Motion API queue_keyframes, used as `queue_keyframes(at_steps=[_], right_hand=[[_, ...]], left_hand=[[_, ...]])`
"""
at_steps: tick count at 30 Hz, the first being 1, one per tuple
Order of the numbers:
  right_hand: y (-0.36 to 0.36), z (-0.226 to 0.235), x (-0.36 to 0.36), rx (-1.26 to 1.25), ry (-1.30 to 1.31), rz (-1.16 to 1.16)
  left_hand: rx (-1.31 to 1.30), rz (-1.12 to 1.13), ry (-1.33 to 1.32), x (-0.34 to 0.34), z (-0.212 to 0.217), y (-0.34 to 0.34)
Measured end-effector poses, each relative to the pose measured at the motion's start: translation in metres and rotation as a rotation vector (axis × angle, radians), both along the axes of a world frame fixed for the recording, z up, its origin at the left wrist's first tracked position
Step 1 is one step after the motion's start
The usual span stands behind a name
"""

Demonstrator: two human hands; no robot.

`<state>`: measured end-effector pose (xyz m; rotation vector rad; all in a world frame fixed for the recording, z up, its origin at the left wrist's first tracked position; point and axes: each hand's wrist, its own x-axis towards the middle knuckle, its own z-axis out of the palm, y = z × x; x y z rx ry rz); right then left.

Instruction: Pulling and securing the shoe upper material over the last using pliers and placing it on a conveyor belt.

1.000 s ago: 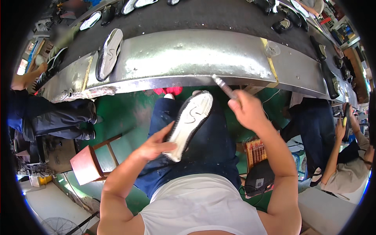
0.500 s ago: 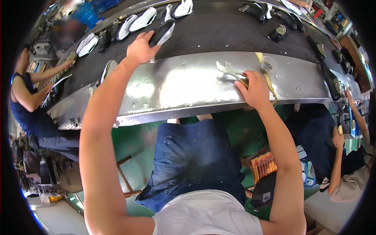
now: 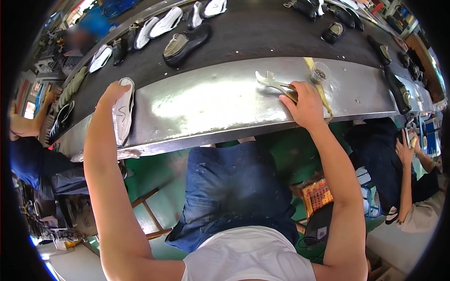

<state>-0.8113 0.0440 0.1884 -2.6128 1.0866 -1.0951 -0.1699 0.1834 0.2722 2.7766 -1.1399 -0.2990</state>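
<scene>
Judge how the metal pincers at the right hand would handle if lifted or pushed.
The metal pincers are probably stiff and fairly heavy, judging by the solid-looking head. Lifted, they may dip head-first, since that end juts beyond the right hand. Pushed, they might slide easily on the smooth-looking metal ledge.

White glare [image 3: 187, 103] spreads across the metal border [image 3: 234, 110] of a long, dark-topped workbench [image 3: 262, 37]; a wooden stool frame [image 3: 153, 217] stands on green floor [image 3: 161, 171].

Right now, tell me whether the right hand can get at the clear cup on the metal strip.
Probably yes: the clear cup sits close beyond the right hand, and nothing visible stands between them. That hand holds the pliers, though, so it would likely have to let go first.
</scene>
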Motion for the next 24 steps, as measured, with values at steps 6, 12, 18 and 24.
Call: queue_keyframes(at_steps=[6,12,18,24], right_hand=[[0.001,-0.006,-0.018,0.015,0.038,-0.068],[0.000,-0.005,-0.015,-0.022,0.055,-0.043],[0.081,0.007,-0.020,0.073,0.126,0.039],[0.217,-0.003,-0.031,1.420,0.023,0.384]], left_hand=[[-0.473,-0.065,0.961,-0.103,0.015,0.051],[-0.978,-0.080,1.362,-0.280,-0.055,0.161],[-0.739,-0.276,1.352,-0.407,-0.146,0.187],[-0.546,-0.278,1.439,-0.404,-0.162,0.192]])
